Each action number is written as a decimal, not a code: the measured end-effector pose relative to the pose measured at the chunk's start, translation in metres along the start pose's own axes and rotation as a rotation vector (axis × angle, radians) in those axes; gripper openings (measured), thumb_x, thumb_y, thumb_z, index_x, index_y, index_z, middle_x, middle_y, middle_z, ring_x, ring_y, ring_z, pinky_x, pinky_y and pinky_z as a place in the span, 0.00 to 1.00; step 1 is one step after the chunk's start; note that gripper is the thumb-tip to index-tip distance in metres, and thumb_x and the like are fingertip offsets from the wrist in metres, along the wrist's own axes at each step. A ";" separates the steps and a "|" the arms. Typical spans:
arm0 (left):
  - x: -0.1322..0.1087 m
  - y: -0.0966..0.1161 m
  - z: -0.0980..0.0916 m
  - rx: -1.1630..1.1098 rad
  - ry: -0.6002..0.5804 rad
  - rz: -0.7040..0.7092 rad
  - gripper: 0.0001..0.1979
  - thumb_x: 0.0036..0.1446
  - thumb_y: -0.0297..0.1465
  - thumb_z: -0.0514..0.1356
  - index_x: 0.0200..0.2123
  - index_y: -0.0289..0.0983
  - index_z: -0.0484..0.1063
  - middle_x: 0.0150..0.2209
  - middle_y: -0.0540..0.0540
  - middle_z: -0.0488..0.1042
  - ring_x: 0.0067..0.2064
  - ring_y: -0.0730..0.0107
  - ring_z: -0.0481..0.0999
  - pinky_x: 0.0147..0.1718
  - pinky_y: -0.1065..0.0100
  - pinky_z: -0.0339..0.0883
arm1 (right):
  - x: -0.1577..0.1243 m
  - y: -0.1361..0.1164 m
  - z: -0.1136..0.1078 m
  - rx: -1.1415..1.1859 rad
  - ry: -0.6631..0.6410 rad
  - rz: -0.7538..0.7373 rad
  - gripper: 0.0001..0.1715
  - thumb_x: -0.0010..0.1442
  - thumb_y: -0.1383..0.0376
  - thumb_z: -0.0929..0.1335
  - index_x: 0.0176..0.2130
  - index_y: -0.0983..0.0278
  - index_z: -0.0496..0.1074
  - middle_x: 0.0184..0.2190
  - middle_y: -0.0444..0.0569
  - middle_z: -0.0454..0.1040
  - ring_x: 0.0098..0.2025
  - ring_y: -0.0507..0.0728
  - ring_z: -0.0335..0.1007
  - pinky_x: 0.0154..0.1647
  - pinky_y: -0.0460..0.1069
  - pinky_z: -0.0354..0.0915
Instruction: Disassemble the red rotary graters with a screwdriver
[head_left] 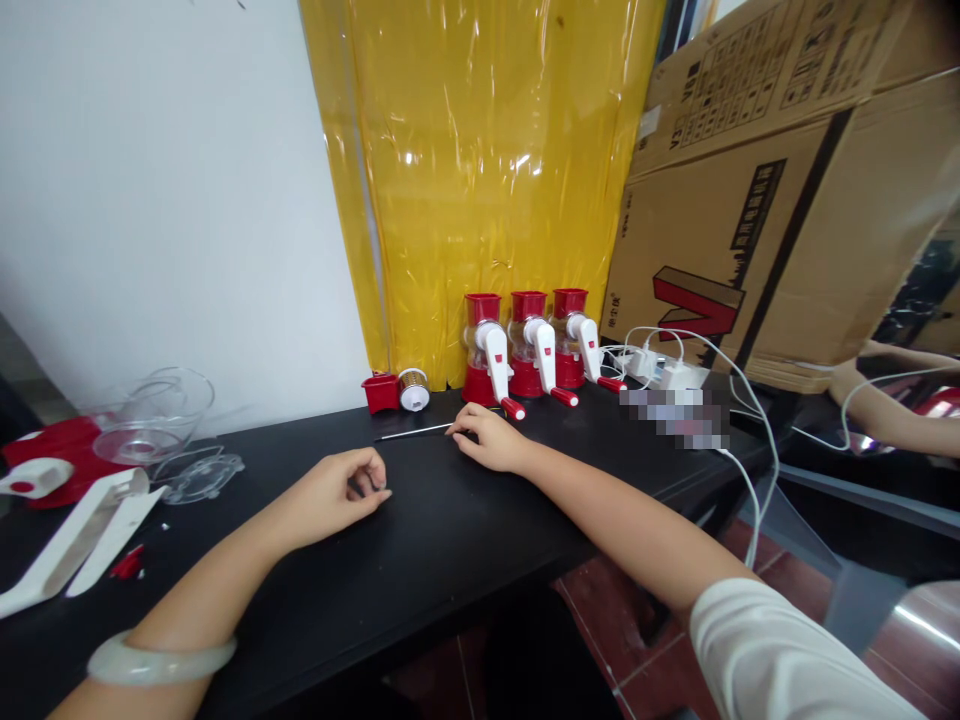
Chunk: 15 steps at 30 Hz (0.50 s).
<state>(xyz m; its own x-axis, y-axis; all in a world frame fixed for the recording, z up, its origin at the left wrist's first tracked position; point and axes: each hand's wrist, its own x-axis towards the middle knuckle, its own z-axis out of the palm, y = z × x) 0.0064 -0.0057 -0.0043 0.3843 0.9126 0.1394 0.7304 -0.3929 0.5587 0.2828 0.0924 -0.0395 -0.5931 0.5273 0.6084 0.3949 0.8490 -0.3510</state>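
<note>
My right hand is closed over the near end of a screwdriver; its thin metal shaft points left just above the black table, and the handle is hidden by the hand. My left hand is held over the table with fingers curled toward the thumb; whatever is between the fingertips is too small to make out. Behind the hands sit a red hopper and a drum grater with a white end. Three red-and-white rotary graters stand upright in a row, cranks facing me.
At left on the table lie a red base, clear plastic parts, white crank pieces and small red bits. A power strip with white cables and a large cardboard box are at right. Another person's arm shows beyond.
</note>
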 end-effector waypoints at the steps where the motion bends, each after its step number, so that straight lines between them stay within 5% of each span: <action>1: 0.000 0.001 0.000 -0.010 0.002 0.000 0.13 0.54 0.42 0.62 0.34 0.38 0.68 0.31 0.49 0.74 0.32 0.70 0.75 0.30 0.70 0.69 | 0.000 0.000 0.000 -0.001 0.000 0.002 0.10 0.63 0.67 0.66 0.43 0.66 0.76 0.42 0.52 0.69 0.43 0.54 0.70 0.51 0.52 0.67; 6: 0.001 0.002 0.000 -0.026 0.008 -0.001 0.21 0.53 0.47 0.63 0.42 0.38 0.69 0.35 0.48 0.75 0.34 0.69 0.76 0.32 0.68 0.71 | 0.000 -0.005 -0.002 -0.003 -0.008 0.015 0.10 0.62 0.68 0.66 0.43 0.65 0.76 0.42 0.51 0.69 0.43 0.54 0.70 0.50 0.51 0.67; 15: -0.001 0.008 -0.003 -0.010 0.041 -0.026 0.17 0.55 0.47 0.62 0.36 0.38 0.71 0.32 0.47 0.76 0.34 0.67 0.76 0.32 0.68 0.71 | 0.000 -0.010 -0.006 0.000 -0.023 0.012 0.11 0.63 0.67 0.65 0.44 0.65 0.76 0.43 0.52 0.69 0.45 0.55 0.71 0.52 0.53 0.68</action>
<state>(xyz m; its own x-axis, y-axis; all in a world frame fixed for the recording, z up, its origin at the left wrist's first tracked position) 0.0104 -0.0094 0.0025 0.3413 0.9266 0.1580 0.7341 -0.3678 0.5708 0.2830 0.0833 -0.0316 -0.6043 0.5384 0.5873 0.4023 0.8425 -0.3583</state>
